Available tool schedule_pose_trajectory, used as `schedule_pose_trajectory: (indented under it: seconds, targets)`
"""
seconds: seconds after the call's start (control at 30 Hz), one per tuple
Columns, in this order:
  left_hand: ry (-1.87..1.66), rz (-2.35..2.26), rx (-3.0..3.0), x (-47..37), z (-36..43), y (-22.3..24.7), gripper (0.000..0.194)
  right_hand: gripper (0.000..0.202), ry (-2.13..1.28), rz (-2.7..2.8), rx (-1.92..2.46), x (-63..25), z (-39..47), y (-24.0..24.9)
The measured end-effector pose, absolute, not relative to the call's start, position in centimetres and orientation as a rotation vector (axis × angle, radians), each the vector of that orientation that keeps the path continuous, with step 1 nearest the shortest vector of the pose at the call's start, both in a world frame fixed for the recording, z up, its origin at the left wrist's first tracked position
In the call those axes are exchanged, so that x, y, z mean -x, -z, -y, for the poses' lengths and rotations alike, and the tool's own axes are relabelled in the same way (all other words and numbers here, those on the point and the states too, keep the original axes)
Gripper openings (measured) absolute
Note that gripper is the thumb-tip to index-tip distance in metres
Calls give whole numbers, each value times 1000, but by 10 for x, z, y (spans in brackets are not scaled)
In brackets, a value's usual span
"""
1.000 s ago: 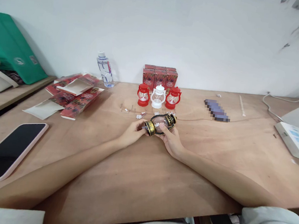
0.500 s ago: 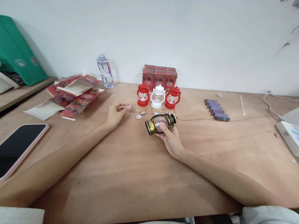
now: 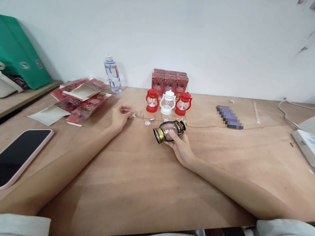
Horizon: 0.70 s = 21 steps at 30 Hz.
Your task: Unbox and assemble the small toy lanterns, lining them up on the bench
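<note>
My right hand (image 3: 181,145) grips a gold-and-black toy lantern (image 3: 169,130) with a clear globe. The lantern lies tilted on its side, its base toward the left, just above the table. My left hand (image 3: 120,117) rests at the table with fingers pinched together. At its fingertips is a small white piece (image 3: 134,115), its details too small to tell. Several small white pieces with thin wires (image 3: 148,122) lie between the hands. Behind them stand a red lantern (image 3: 152,101), a white lantern (image 3: 167,103) and another red lantern (image 3: 183,104), all upright.
Red boxes (image 3: 169,82) are stacked against the wall. A water bottle (image 3: 112,74) and flattened red cartons (image 3: 75,103) are at the left, with a phone (image 3: 10,158) nearer me. A blurred dark object (image 3: 229,117) and a white device (image 3: 314,151) lie to the right.
My left hand has drawn slightly back and lower, the small white piece still at its fingertips. My right hand and the gold lantern have hardly moved. The view has shifted a little.
</note>
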<state>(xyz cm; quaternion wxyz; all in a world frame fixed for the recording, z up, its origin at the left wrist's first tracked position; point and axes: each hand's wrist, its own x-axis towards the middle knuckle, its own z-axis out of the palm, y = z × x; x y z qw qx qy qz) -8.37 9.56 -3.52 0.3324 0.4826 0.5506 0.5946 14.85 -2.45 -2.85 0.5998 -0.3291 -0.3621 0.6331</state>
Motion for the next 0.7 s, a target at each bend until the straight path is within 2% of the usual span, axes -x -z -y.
schedule_pose_trajectory:
  seconds: [0.3, 0.43, 0.53, 0.63, 0.7]
  targets:
    - [-1551, -1397, -1479, 82, -92, 34, 27, 29, -1525, 807, 781, -151, 25, 23]
    - [-1591, -1432, -1670, 80, -81, 26, 19, 26, -1589, 718, 796, -153, 22, 21]
    - [-1562, -1325, -2192, 73, -63, 22, 11, 24, -1625, 641, 824, -156, 17, 22]
    - [-1363, -828, -2899, 57, -35, 20, 8, 25, -1630, 637, 828, -157, 15, 22]
    - [-1389, -634, -3040, 43, -16, 20, 9, 29, -1631, 693, 813, -157, 16, 23]
